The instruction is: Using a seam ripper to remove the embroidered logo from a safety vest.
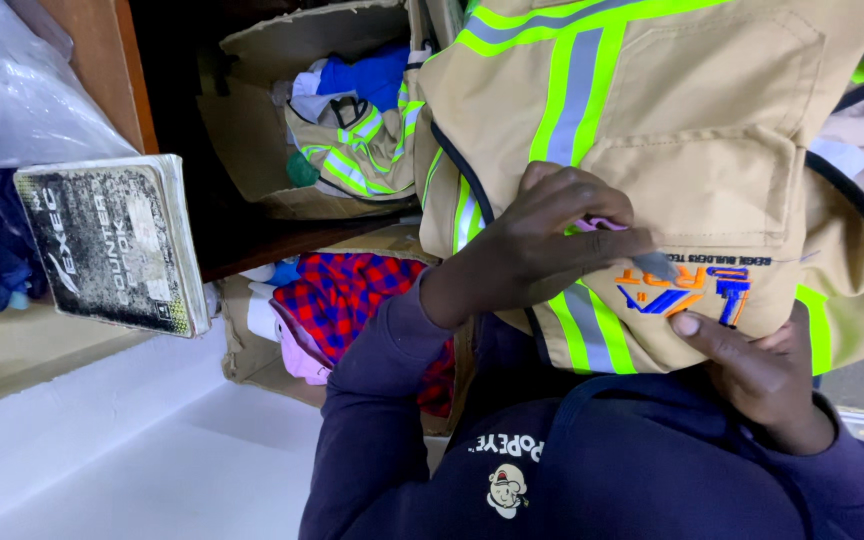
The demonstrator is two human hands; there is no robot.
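Beige woven cloth work jacket point(712, 120): matt, with glossy neon-yellow and grey reflective stripes point(574, 90), stitched orange-blue embroidered emblem point(687, 290); small pink-handled snips point(642, 255) with dull grey metal tip; red-blue checked soft cloth point(352, 290); brown matt cardboard boxes point(242, 140); worn, scuffed paper notebook point(112, 245); crinkled glossy clear plastic bag point(12, 90)

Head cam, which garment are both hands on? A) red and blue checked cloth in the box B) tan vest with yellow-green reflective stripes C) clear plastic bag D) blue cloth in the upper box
B: the left hand holds a small tool at the embroidered patch of the tan vest, and the right hand grips its lower edge.
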